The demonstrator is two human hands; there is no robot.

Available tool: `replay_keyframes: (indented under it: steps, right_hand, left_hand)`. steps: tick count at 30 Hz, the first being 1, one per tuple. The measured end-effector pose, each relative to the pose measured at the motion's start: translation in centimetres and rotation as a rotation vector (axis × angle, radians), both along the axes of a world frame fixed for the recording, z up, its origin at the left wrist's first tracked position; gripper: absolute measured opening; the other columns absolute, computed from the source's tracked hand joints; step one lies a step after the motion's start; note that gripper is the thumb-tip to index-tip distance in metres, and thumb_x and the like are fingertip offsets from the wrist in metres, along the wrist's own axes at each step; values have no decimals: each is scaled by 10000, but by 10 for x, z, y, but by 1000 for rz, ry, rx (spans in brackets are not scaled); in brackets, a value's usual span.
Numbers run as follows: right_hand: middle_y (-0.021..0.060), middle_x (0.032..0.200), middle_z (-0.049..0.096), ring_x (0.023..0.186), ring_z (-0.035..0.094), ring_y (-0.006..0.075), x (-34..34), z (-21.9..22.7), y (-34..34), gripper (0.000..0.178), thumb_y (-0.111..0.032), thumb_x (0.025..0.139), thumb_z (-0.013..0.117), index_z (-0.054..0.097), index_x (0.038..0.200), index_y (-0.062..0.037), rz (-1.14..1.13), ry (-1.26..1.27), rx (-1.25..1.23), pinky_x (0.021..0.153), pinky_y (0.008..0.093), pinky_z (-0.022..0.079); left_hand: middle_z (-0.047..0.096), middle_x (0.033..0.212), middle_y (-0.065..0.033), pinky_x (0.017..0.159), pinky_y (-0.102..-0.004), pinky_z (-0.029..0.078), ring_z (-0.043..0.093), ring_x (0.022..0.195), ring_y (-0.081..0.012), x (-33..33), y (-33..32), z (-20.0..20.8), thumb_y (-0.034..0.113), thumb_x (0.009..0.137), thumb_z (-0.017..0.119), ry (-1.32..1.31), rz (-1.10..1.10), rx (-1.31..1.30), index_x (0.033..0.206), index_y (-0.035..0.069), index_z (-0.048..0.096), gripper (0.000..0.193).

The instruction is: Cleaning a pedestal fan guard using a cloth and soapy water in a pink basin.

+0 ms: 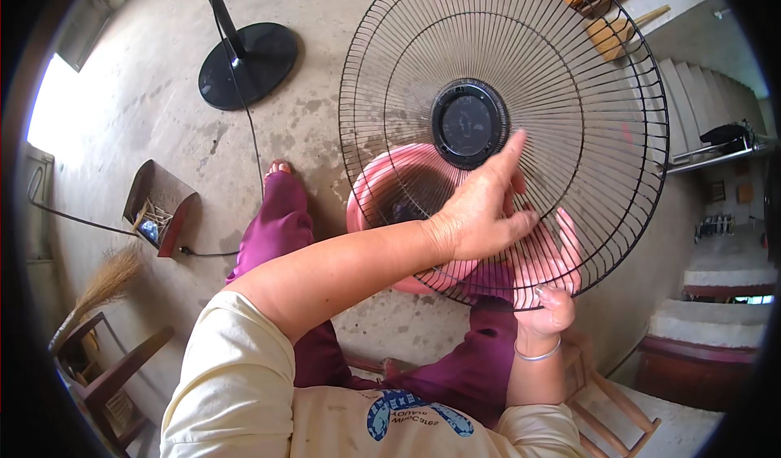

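A round black wire fan grille point(537, 76) with a dark centre disc point(469, 124) is held up in front of me. My right hand point(547, 299) grips its lower rim, thumb on the near side and fingers showing behind the wires. Across the front reaches my left hand point(488, 202), its index finger stretched toward the disc and its thumb apart. Whether it touches the wires I cannot tell. Behind the grille, between my legs, stands a pink basin point(366, 185); something dark inside is partly hidden by the wires.
A black pole on a round base point(248, 66) stands ahead left, a cable trailing from it. At left are a dustpan point(163, 206) with litter, a straw broom point(106, 283) and a wooden chair point(122, 368). A wooden stool point(614, 405) is near right; stairs point(691, 100) rise beyond.
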State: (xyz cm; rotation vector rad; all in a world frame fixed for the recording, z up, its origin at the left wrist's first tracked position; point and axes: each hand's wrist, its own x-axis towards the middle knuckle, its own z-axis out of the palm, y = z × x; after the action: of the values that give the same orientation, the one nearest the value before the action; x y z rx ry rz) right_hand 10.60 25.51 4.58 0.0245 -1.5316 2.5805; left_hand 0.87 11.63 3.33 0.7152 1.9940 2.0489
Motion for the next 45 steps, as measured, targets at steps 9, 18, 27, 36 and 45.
replay_keyframes:
  steps: [9,18,27,36,45]
  right_hand:
    - [288,1363,366,1282,387,380,-3,2,-4,920,-126,598,552,170,1412,71,-13,-5,25,1098,482,279]
    - [289,1358,361,1269,389,381,1,-19,2,898,-115,593,462,150,1412,78,-30,76,5,1066,482,334]
    - [223,1284,449,1211,436,330,20,-109,117,683,-158,659,488,370,1290,74,5,-70,-107,1043,426,330]
    - [199,1085,531,1022,518,290,15,-149,172,502,-185,632,510,532,1061,76,-29,-132,43,887,397,424]
    - [240,1398,338,1299,357,342,8,-32,11,838,-75,595,445,228,1377,132,-41,31,103,1098,439,284]
  left_hand:
    - [533,933,-140,693,-315,491,559,740,-205,-6,-2,2,107,742,669,43,-7,-32,1429,-63,66,930]
    - [557,961,-163,794,-342,485,574,879,-256,-8,-1,-5,200,707,719,38,77,-25,1423,-78,101,986]
    - [528,912,-145,713,-310,478,558,767,-229,-9,23,-16,43,645,621,-79,12,140,1439,-59,1,1013]
    - [496,974,-184,777,-347,469,528,879,-283,-10,23,-9,74,646,646,-123,25,118,1447,-39,-11,1042]
    - [539,964,-119,787,-318,482,557,855,-206,-7,-10,-4,107,705,718,-60,138,5,1452,-18,102,977]
